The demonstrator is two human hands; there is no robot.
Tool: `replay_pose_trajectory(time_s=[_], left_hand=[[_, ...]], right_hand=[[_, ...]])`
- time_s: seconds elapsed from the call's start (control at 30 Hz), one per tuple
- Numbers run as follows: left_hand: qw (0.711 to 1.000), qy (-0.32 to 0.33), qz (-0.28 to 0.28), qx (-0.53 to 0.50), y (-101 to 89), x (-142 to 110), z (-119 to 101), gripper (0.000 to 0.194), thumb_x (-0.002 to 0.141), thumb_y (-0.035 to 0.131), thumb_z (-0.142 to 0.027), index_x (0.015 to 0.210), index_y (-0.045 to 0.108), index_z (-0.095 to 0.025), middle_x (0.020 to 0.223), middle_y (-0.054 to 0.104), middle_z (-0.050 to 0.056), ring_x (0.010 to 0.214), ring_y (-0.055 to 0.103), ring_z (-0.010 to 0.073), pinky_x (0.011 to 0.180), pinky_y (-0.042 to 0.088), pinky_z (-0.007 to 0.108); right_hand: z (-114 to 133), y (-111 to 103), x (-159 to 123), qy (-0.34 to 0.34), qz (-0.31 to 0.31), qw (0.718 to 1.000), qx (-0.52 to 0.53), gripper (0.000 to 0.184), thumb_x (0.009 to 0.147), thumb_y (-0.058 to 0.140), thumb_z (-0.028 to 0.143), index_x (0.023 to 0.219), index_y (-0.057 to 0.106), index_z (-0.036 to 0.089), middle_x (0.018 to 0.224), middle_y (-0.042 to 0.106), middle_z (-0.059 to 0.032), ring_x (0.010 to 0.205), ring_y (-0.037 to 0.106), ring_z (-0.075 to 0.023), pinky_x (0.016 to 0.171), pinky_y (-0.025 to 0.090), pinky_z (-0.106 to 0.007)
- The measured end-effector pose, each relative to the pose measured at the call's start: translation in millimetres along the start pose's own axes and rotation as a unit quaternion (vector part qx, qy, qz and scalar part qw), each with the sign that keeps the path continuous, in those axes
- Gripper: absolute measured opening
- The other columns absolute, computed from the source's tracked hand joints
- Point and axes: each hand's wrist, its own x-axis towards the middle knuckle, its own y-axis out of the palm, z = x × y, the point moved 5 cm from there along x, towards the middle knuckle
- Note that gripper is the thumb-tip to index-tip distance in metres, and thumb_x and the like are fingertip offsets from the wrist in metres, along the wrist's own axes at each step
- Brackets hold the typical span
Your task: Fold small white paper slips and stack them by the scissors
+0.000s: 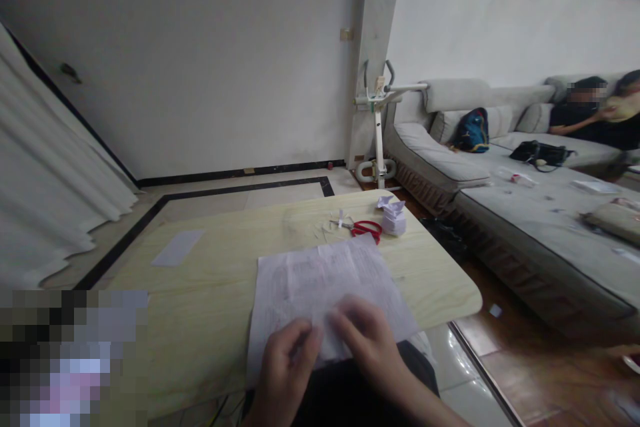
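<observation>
Left hand (291,361) & right hand (371,337) are close but apart over the big paper (325,273) on the counter (200,320), prob. b/c it's easy to reach there, but can't tell if they pinch it.

Both hands (327,340) over creased paper sheet (320,280).

The table (215,293) is pale, grained wood, smooth and matt; the sheet (325,273) is creased matt paper.
</observation>
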Motion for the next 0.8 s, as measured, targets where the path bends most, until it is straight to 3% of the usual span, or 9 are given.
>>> replay_pose_trajectory(time_s=[0.17, 0.5, 0.6, 0.7, 0.8], left_hand=[[0.999, 0.014, 0.035, 0.000, 3.4, 3.5, -10.6, 0.036, 0.091, 0.052, -0.042, 0.064, 0.055, -0.020, 0.058, 0.052, -0.003, 0.056, 0.055, 0.0151, 0.053, 0.044, 0.020], [0.999, -0.011, 0.011, -0.029, 4.1, 0.4, -1.0, 0.033, 0.088, 0.058, -0.045, 0.066, 0.063, -0.020, 0.061, 0.063, 0.000, 0.060, 0.062, 0.0180, 0.057, 0.052, 0.023], [0.999, -0.012, 0.034, -0.014, 6.2, -2.3, -2.3, 0.032, 0.088, 0.057, -0.044, 0.068, 0.064, -0.020, 0.065, 0.067, 0.002, 0.067, 0.065, 0.0196, 0.065, 0.052, 0.024], [0.997, -0.009, 0.071, -0.031, 9.4, -5.5, -7.9, 0.039, 0.091, 0.053, -0.043, 0.060, 0.058, -0.021, 0.055, 0.061, 0.000, 0.057, 0.061, 0.0163, 0.060, 0.049, 0.023], [0.996, -0.017, 0.063, -0.065, 9.0, -9.5, -6.6, 0.042, 0.092, 0.052, -0.047, 0.058, 0.053, -0.021, 0.049, 0.050, -0.003, 0.048, 0.052, 0.0134, 0.052, 0.044, 0.022]], right_hand=[[-1.2, 0.6, 0.3, -0.001, 0.006, 1.000, 0.007, 0.033, 0.087, 0.056, 0.038, 0.061, 0.046, 0.020, 0.061, 0.044, 0.0024, 0.061, 0.042, -0.0147, 0.059, 0.035, -0.028], [-2.4, -0.6, -0.5, 0.003, -0.012, 1.000, 0.003, 0.032, 0.087, 0.056, 0.037, 0.061, 0.047, 0.020, 0.059, 0.042, 0.0034, 0.059, 0.040, -0.0142, 0.057, 0.033, -0.027], [-4.1, -2.4, -0.5, 0.012, -0.027, 0.999, 0.023, 0.033, 0.086, 0.057, 0.038, 0.061, 0.046, 0.020, 0.060, 0.041, 0.0038, 0.059, 0.040, -0.0139, 0.056, 0.034, -0.027], [-5.5, -3.5, 0.0, 0.021, -0.029, 0.998, 0.049, 0.032, 0.085, 0.058, 0.038, 0.060, 0.046, 0.020, 0.059, 0.041, 0.0040, 0.058, 0.040, -0.0137, 0.056, 0.035, -0.027], [-5.5, -2.9, 0.9, 0.028, -0.010, 0.997, 0.070, 0.027, 0.083, 0.059, 0.036, 0.063, 0.051, 0.019, 0.061, 0.047, 0.0029, 0.060, 0.044, -0.0143, 0.058, 0.037, -0.027]])
